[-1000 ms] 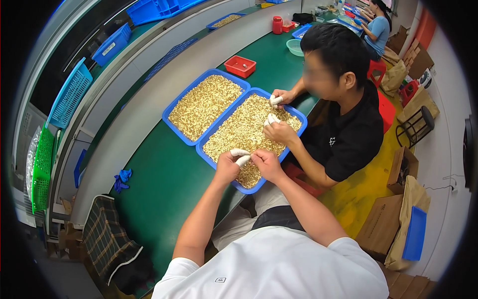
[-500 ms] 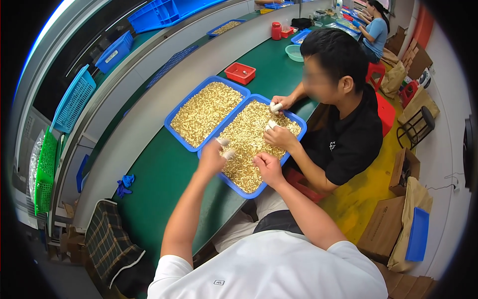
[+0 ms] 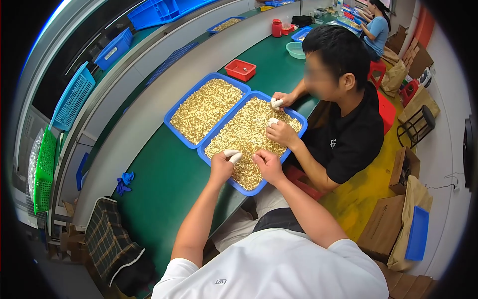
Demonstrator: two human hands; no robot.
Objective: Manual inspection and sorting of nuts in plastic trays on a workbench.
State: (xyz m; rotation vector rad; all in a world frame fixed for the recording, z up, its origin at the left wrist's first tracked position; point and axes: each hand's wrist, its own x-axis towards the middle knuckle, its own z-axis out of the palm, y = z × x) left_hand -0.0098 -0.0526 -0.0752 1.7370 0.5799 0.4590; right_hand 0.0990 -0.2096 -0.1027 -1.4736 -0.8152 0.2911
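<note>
Small gold-coloured metal pieces fill a blue tray (image 3: 251, 193) under my hands. My left hand (image 3: 223, 165), white finger cots on its thumb and forefinger, is over the tray's near left part, the two tips close together in a pinch. To its right my right hand (image 3: 270, 167) hovers over the same pieces, bare thumb and forefinger pressed together. Anything between the fingertips of either hand is too small to make out. At the tray's far right side a co-worker's two hands (image 3: 282, 133), also with white finger cots, pick among the pieces.
A second blue tray (image 3: 169, 125) of the same pieces adjoins on the left. Behind stands a red tray (image 3: 241, 70) on the green table (image 3: 164, 184). Crumpled blue gloves (image 3: 124, 183) lie at the left. The co-worker (image 3: 356, 119) in black sits close on my right.
My left hand has come down and slightly right, from a blurred position with fingers apart to a pinch near my right hand. My right hand has barely moved.
</note>
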